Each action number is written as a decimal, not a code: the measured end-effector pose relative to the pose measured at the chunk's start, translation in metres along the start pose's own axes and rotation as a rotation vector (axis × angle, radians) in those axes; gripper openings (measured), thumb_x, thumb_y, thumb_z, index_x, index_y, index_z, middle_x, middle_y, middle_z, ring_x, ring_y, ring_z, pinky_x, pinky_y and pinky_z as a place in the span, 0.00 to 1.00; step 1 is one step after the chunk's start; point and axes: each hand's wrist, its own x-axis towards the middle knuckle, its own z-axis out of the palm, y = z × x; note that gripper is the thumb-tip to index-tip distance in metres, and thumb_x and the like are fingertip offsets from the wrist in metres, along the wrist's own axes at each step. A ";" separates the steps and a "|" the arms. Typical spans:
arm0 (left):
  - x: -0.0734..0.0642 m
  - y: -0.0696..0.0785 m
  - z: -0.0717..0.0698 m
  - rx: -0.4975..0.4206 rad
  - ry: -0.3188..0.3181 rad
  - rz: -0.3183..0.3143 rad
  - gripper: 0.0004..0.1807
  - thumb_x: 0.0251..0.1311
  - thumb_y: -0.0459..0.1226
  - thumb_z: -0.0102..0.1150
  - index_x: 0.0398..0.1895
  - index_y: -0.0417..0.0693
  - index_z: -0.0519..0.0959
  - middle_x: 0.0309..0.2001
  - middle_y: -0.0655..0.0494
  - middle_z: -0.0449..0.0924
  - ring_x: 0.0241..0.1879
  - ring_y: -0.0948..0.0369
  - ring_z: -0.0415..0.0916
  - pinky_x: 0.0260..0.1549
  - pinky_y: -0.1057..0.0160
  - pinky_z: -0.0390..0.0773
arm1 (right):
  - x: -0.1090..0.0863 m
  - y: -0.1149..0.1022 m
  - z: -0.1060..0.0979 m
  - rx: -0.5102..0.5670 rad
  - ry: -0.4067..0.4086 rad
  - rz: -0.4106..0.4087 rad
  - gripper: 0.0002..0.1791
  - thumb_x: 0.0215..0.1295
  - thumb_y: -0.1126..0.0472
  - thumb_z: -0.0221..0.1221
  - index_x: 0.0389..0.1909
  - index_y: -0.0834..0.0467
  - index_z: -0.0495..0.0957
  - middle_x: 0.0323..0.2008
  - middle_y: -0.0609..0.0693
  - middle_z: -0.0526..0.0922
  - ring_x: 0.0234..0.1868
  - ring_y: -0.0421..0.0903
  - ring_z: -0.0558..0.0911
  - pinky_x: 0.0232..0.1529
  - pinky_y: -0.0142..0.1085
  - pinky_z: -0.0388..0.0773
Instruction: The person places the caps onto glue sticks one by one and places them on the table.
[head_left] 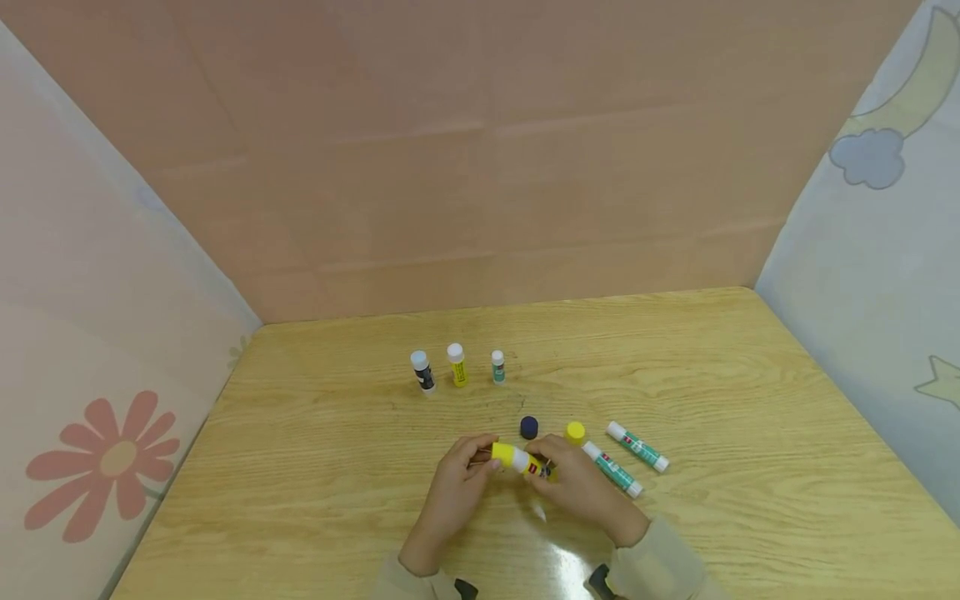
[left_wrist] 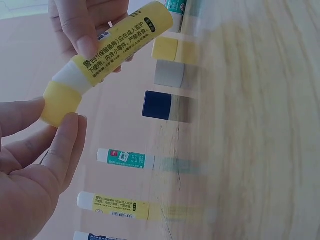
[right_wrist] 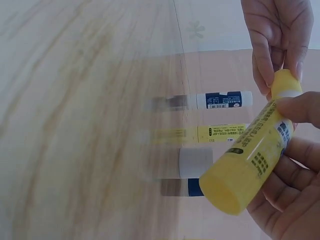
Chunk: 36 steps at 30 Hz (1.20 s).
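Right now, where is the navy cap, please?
In the head view, the navy cap sits beyond the held glue stick, left of the loose yellow cap.

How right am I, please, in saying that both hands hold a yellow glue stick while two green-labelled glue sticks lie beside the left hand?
The side is wrong: the head view shows the two green-labelled glue sticks lying beside the right hand.
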 end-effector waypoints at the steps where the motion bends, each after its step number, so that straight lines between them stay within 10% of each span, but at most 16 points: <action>1: 0.000 0.000 0.000 0.000 -0.001 -0.002 0.17 0.57 0.34 0.51 0.49 0.34 0.70 0.44 0.49 0.69 0.43 0.55 0.69 0.40 0.68 0.72 | 0.000 0.000 0.000 -0.006 -0.001 -0.003 0.13 0.49 0.66 0.61 0.38 0.61 0.74 0.34 0.44 0.74 0.32 0.38 0.71 0.31 0.29 0.73; 36: 0.001 0.000 0.000 0.070 -0.059 -0.012 0.18 0.56 0.34 0.53 0.48 0.34 0.70 0.43 0.51 0.69 0.41 0.57 0.71 0.37 0.71 0.73 | -0.003 -0.002 0.005 -0.233 0.056 -0.118 0.15 0.45 0.63 0.64 0.35 0.63 0.76 0.30 0.45 0.75 0.28 0.36 0.70 0.27 0.25 0.70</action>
